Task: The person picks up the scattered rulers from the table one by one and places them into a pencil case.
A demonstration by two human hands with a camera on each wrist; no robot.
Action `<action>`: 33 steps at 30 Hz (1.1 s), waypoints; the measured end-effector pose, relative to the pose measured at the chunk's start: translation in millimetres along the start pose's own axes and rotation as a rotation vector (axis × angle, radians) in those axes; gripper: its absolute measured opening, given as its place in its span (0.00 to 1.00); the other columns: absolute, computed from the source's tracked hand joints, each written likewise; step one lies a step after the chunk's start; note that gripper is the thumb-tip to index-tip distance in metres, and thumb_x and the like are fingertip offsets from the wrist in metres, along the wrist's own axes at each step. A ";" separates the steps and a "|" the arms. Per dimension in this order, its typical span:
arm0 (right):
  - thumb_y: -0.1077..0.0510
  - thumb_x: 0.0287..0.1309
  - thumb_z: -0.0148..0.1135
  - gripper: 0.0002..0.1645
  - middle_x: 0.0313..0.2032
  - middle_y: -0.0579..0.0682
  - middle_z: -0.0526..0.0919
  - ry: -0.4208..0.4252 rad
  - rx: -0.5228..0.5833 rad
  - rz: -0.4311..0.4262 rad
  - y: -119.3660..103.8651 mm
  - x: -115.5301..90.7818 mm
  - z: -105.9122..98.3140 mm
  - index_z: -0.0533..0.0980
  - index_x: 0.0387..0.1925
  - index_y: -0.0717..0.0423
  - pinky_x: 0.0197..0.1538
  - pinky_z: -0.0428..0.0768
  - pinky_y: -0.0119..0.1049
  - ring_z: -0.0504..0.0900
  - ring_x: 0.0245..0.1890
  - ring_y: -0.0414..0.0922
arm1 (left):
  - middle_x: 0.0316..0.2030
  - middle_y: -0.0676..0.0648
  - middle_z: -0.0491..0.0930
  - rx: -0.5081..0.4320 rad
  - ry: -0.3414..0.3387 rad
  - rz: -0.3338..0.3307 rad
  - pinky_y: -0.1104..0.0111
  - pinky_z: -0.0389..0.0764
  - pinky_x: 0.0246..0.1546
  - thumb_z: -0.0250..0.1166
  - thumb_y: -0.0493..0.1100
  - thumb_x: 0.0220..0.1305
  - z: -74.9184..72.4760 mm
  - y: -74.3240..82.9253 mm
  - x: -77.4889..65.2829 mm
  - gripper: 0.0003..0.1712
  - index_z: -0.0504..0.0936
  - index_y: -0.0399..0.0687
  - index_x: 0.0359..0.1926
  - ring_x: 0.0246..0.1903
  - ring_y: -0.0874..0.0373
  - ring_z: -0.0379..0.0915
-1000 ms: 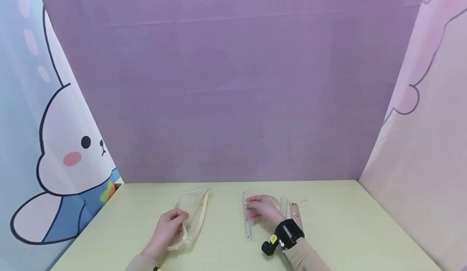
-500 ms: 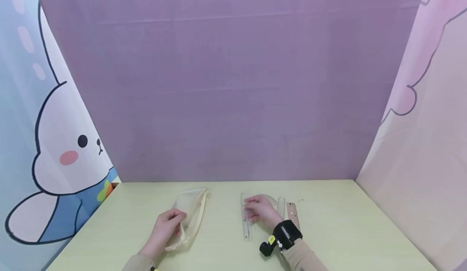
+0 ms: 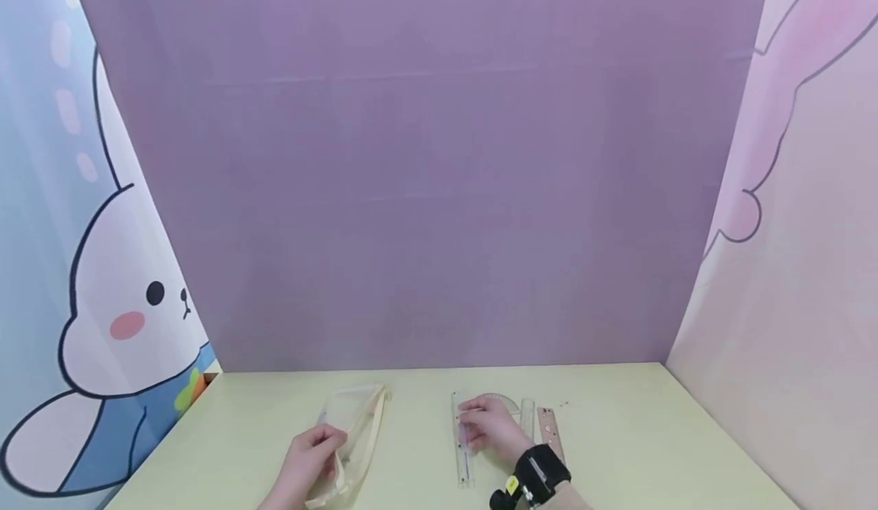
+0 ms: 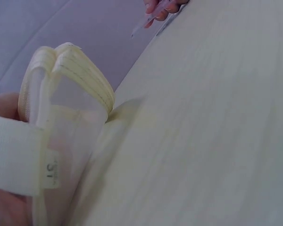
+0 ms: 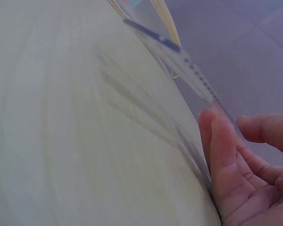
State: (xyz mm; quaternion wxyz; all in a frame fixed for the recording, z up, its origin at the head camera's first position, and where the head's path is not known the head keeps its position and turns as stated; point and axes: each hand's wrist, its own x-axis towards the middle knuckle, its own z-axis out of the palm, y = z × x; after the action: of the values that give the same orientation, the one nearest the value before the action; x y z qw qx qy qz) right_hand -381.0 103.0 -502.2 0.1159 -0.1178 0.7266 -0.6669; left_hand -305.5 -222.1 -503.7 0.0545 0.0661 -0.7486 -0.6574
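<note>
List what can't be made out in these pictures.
Numerals on the clear ruler: head view, too small; right wrist view, blurred.
Part of the protractor: head view, hidden behind the right hand.
Near end of the pink ruler: head view, hidden by the black wrist strap.
Smaller print on the pouch's tag: left wrist view, too small and blurred.
Dark specks: head view, too small to identify.

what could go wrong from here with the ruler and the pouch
Pinched by the right hand, the clear ruler might pivot or slip. The thin-looking pouch, gripped at one side by the left hand, could fold and snag the ruler. The right hand, close to the protractor, might nudge it.
</note>
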 end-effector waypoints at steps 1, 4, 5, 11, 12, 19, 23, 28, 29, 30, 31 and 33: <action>0.62 0.61 0.59 0.21 0.30 0.54 0.80 -0.001 0.000 -0.005 1.1 -1.1 0.6 0.70 0.51 0.74 0.25 0.80 0.30 0.79 0.23 0.41 | 0.18 0.51 0.69 0.001 0.000 -0.002 0.73 0.72 0.18 0.65 0.40 0.60 -0.1 -1.1 -0.5 0.14 0.80 0.30 0.40 0.15 0.61 0.65; 0.62 0.61 0.59 0.21 0.29 0.53 0.80 -0.002 -0.006 -0.013 2.6 -1.1 0.0 0.70 0.51 0.74 0.25 0.80 0.30 0.79 0.22 0.41 | 0.17 0.51 0.69 -0.001 0.003 0.015 0.73 0.71 0.18 0.66 0.40 0.59 0.4 -3.4 -0.5 0.14 0.79 0.30 0.38 0.15 0.61 0.65; 0.63 0.60 0.59 0.21 0.29 0.53 0.80 -0.003 -0.008 -0.016 2.9 -1.0 -0.4 0.70 0.51 0.75 0.24 0.80 0.30 0.79 0.22 0.41 | 0.17 0.51 0.69 -0.006 0.004 0.017 0.73 0.71 0.18 0.66 0.40 0.60 1.0 -4.2 -0.3 0.14 0.79 0.30 0.38 0.15 0.60 0.65; 0.63 0.61 0.58 0.22 0.28 0.53 0.79 -0.020 0.001 -0.016 4.1 -0.5 -3.0 0.70 0.52 0.76 0.25 0.80 0.31 0.79 0.22 0.41 | 0.16 0.49 0.68 -0.005 0.013 0.040 0.72 0.70 0.17 0.66 0.39 0.59 2.5 -6.5 -0.6 0.12 0.80 0.31 0.36 0.14 0.59 0.65; 0.63 0.61 0.58 0.22 0.28 0.53 0.79 -0.019 -0.003 -0.014 4.0 -0.6 -3.0 0.70 0.52 0.75 0.25 0.80 0.31 0.79 0.23 0.41 | 0.16 0.49 0.68 -0.001 0.014 0.044 0.72 0.70 0.17 0.66 0.39 0.59 2.7 -6.6 -0.2 0.11 0.80 0.31 0.36 0.14 0.59 0.65; 0.61 0.62 0.59 0.22 0.31 0.54 0.80 -0.006 -0.024 -0.022 3.8 -0.4 -1.9 0.70 0.52 0.74 0.26 0.81 0.33 0.79 0.25 0.43 | 0.17 0.50 0.69 0.004 0.019 0.044 0.73 0.70 0.19 0.65 0.38 0.59 1.9 -3.3 -0.5 0.11 0.79 0.30 0.35 0.15 0.60 0.65; 0.61 0.62 0.59 0.22 0.30 0.54 0.79 -0.011 -0.016 -0.023 2.6 0.4 -3.1 0.70 0.52 0.74 0.27 0.81 0.33 0.79 0.25 0.42 | 0.16 0.50 0.69 0.002 0.016 0.054 0.73 0.70 0.18 0.65 0.37 0.59 2.1 -1.6 -0.3 0.10 0.79 0.30 0.35 0.15 0.60 0.65; 0.62 0.62 0.58 0.22 0.32 0.54 0.79 0.000 -0.012 -0.024 1.4 1.4 -4.4 0.70 0.53 0.74 0.27 0.81 0.33 0.79 0.25 0.42 | 0.17 0.50 0.70 -0.018 0.003 0.075 0.74 0.71 0.19 0.65 0.37 0.59 2.7 -0.7 0.3 0.10 0.79 0.30 0.35 0.16 0.61 0.65; 0.62 0.62 0.59 0.22 0.32 0.55 0.79 -0.002 -0.007 -0.023 1.4 1.3 -4.5 0.70 0.52 0.74 0.27 0.81 0.33 0.79 0.25 0.42 | 0.17 0.50 0.70 -0.013 0.004 0.074 0.74 0.70 0.19 0.65 0.37 0.59 2.6 -1.0 0.1 0.11 0.79 0.30 0.35 0.16 0.61 0.65; 0.62 0.61 0.59 0.22 0.32 0.55 0.79 -0.004 -0.007 -0.023 1.7 1.3 -4.3 0.70 0.52 0.75 0.26 0.81 0.33 0.78 0.25 0.42 | 0.17 0.50 0.70 -0.008 0.007 0.072 0.74 0.70 0.19 0.65 0.37 0.59 2.3 -1.5 -0.1 0.10 0.79 0.30 0.35 0.16 0.61 0.65; 0.62 0.61 0.59 0.22 0.33 0.54 0.79 -0.008 -0.005 -0.021 1.8 1.4 -4.1 0.70 0.52 0.75 0.27 0.81 0.33 0.79 0.25 0.42 | 0.17 0.50 0.70 -0.005 0.010 0.067 0.74 0.70 0.19 0.65 0.37 0.59 1.7 -2.1 -0.5 0.10 0.79 0.30 0.35 0.16 0.61 0.65; 0.62 0.61 0.60 0.23 0.32 0.54 0.79 -0.019 -0.005 -0.017 1.2 2.0 -3.2 0.70 0.53 0.75 0.27 0.81 0.33 0.79 0.25 0.42 | 0.17 0.50 0.70 0.002 0.021 0.054 0.74 0.70 0.18 0.65 0.36 0.59 -0.1 -3.0 -1.0 0.09 0.79 0.31 0.34 0.15 0.61 0.65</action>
State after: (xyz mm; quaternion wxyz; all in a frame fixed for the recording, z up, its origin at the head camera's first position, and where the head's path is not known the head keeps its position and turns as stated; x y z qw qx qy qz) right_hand -384.0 105.4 -503.1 0.1169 -0.1307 0.7259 -0.6650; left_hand -304.4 -222.5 -506.7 0.0799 0.0527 -0.7501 -0.6544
